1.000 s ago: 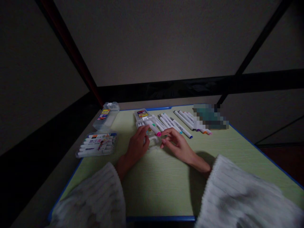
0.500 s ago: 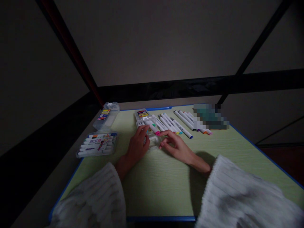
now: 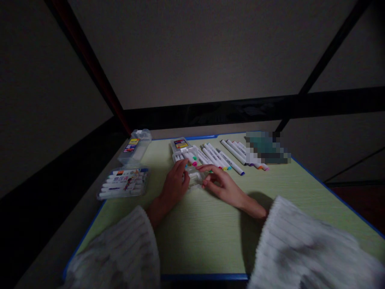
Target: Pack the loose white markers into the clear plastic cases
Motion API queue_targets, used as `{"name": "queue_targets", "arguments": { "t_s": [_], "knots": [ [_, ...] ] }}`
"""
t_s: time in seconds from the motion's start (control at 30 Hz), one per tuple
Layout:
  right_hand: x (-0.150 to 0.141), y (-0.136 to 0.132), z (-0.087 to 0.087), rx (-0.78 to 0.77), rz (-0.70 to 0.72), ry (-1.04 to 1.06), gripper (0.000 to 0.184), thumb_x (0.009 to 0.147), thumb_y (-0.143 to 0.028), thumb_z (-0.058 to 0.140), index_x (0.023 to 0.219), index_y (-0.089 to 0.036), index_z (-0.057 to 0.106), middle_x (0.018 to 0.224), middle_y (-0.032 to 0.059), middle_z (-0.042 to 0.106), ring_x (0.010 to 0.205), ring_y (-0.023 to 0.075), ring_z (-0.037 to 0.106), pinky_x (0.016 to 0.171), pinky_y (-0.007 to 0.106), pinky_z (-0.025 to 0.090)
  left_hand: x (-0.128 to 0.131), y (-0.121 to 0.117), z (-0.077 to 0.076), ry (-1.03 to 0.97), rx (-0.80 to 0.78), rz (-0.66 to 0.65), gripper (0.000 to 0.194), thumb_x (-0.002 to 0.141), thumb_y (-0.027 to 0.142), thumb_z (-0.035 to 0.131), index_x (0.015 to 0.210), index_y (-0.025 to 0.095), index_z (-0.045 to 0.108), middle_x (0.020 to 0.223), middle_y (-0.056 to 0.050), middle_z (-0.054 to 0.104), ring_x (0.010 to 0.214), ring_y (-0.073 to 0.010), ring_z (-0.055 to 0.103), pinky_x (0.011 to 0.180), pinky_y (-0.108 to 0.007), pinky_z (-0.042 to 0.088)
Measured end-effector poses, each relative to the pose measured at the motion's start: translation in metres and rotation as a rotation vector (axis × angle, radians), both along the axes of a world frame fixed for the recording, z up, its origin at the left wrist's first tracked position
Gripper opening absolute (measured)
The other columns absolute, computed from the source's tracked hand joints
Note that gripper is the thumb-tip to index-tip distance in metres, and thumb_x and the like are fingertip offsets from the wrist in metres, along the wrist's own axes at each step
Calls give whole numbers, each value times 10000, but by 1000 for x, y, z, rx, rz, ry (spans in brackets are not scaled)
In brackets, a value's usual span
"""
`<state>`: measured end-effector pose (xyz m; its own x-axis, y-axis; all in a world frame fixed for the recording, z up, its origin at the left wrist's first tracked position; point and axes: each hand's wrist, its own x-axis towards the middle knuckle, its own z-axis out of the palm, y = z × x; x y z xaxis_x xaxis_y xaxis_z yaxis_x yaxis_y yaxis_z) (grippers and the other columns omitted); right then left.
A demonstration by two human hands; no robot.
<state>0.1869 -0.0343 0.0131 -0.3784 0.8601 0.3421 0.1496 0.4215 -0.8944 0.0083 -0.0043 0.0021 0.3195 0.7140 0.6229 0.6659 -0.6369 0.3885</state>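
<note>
Clear plastic marker case at far left [image 3: 123, 183]: lying flat near the left edge of the table, holding a row of white-barrelled markers under a printed label; no hand is touching it.
Upright clear box [image 3: 135, 146]: standing just behind that case at the table's far left corner, showing a yellow and red sticker on its face.
Pale green table [image 3: 198, 237]: carrying everything here, its blue rim showing along the near and left edges.
Left hand [image 3: 173, 185]: resting on the table with its fingers curled together, the fingertips [image 3: 184, 163] lying against the left side of the open case — whether they are actually gripping it, I cannot tell in this dim light.
Open marker case [image 3: 192, 168]: sitting on the table between the two hands, its labelled lid tilted up behind, a few markers with pink, green and orange caps lying inside.
Right hand [image 3: 224, 187]: lying palm down just right of the open case, fingers loosely bent and slightly apart, their tips touching the case's right near edge — pinching nothing that can be made out.
Loose markers [image 3: 222, 158]: lying side by side on the table behind the right hand, white barrels slanting away, coloured caps pointing toward the person.
Second marker group [image 3: 237, 151]: lying further right in the same slant, partly running under a blurred patch.
White knit sleeves [image 3: 300, 245]: covering both forearms at the near edge.
</note>
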Motion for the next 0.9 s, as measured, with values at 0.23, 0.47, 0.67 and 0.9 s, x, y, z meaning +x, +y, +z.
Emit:
{"name": "queue_targets", "arguments": {
  "t_s": [0.23, 0.47, 0.67, 0.9],
  "knots": [
    [0, -1, 1, -14, -17, -8, 241, 813, -207, 498, 1050, -202, 457, 956, 53, 593, 698, 132, 577, 621, 282, 479, 0, -1, 0, -9, 3, 11, 403, 783, 62, 402, 1172, 146, 465, 1108, -107, 561, 1025, -187, 545, 888, -345, 467],
    [0, -1, 1, -21, -15, -13, 237, 810, -213, 495, 1044, -194, 461, 981, 64, 584, 708, 130, 565, 611, 270, 468, 2, -1, 0, 2, 0, 29, 411, 768, 51, 390, 1165, 128, 468, 1115, -123, 564, 1026, -197, 548, 882, -350, 470],
    [2, -1, -1, -6, -20, -33, 235, 813, -218, 490, 1046, -194, 467, 867, 43, 575, 661, 131, 525, 562, 259, 425, 3, -3, 1, 44, -16, 91, 414, 765, 64, 399, 1169, 127, 458, 1123, -121, 576, 1000, -199, 566, 866, -342, 474],
    [2, 2, -3, 41, -52, -108, 226, 810, -187, 476, 1035, -186, 496, 694, -14, 492, 539, 103, 411, 485, 224, 332, 3, -4, 1, 11, -84, 120, 497, 764, 79, 421, 1255, 121, 352, 1155, -124, 570, 945, -189, 590, 832, -331, 487]
  ]
}}
